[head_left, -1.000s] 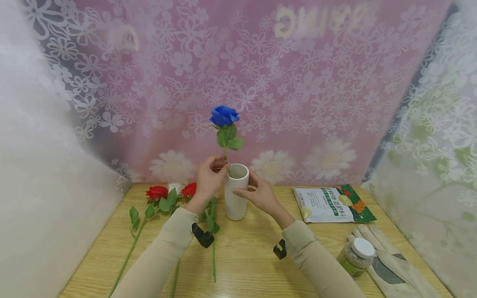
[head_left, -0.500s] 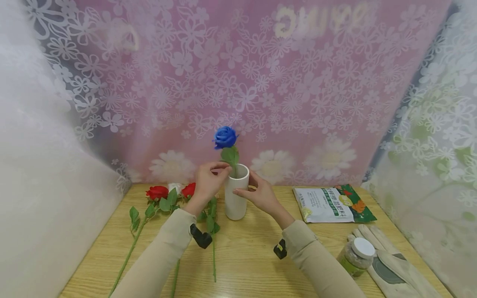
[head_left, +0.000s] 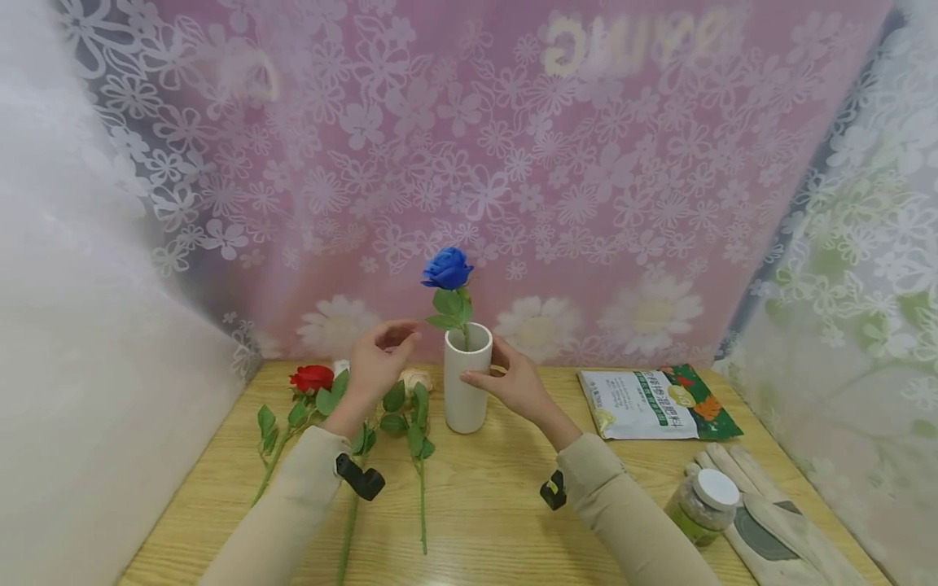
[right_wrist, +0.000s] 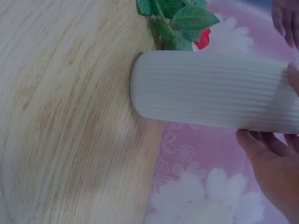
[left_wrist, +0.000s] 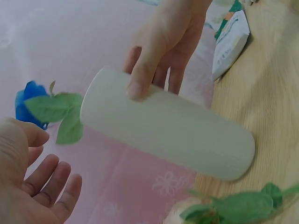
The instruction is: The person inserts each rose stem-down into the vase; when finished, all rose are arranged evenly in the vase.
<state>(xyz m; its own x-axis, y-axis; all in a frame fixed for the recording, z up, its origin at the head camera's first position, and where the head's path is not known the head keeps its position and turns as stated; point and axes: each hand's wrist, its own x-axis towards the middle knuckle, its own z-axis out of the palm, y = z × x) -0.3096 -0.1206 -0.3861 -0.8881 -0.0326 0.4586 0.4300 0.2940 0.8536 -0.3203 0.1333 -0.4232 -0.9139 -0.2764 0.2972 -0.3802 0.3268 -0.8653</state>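
Note:
A white ribbed vase stands upright on the wooden table with a blue rose in it. My right hand grips the vase near its rim, thumb in front and fingers behind. The left wrist view shows that hand round the vase. My left hand hovers just left of the rim with relaxed fingers. It holds nothing and is clear of the stem. In the left wrist view my left hand is spread open below the blue rose.
A red rose, a cream rose and long green stems lie left of the vase. A printed bag lies at the right, with a white-lidded jar and pale gloves near the front right corner. Flowered curtains close in the table.
My left hand has let go of the blue rose's stem and drawn back to the left. The rose has sunk deeper into the vase. The right hand stays on the vase.

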